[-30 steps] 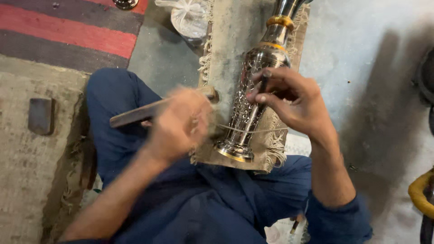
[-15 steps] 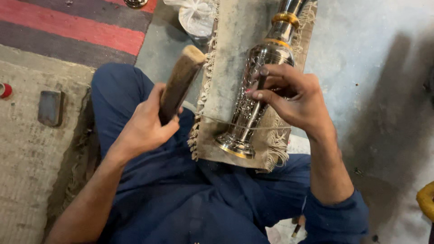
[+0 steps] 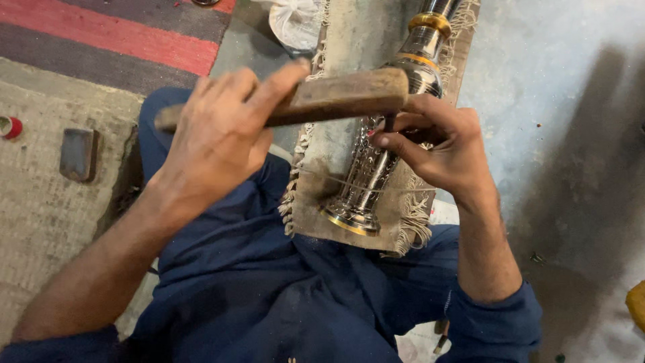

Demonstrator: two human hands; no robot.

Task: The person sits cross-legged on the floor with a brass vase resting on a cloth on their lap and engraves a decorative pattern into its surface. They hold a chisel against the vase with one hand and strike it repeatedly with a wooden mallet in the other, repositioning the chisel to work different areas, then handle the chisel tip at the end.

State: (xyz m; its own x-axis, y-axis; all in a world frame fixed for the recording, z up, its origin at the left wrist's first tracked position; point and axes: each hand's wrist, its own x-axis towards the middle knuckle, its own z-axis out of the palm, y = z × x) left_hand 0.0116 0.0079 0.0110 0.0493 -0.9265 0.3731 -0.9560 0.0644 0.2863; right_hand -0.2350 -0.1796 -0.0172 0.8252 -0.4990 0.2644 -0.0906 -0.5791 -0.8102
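An engraved silver vase with gold bands lies lengthwise on a fringed mat in front of my lap. My left hand grips a wooden mallet, held level across the vase. Its far end sits right over a thin metal punch. My right hand pinches that punch and holds its tip on the vase's patterned body. A thin wire or thread crosses the vase near its base.
A red and dark striped rug lies at top left, with a dark rectangular block and a small red object on the beige mat. A white bag sits beyond the vase. Grey concrete floor spreads to the right, with something yellow at the edge.
My left hand lifted the mallet upright, then swung it down across onto the punch. My right hand has stayed on the vase with the punch.
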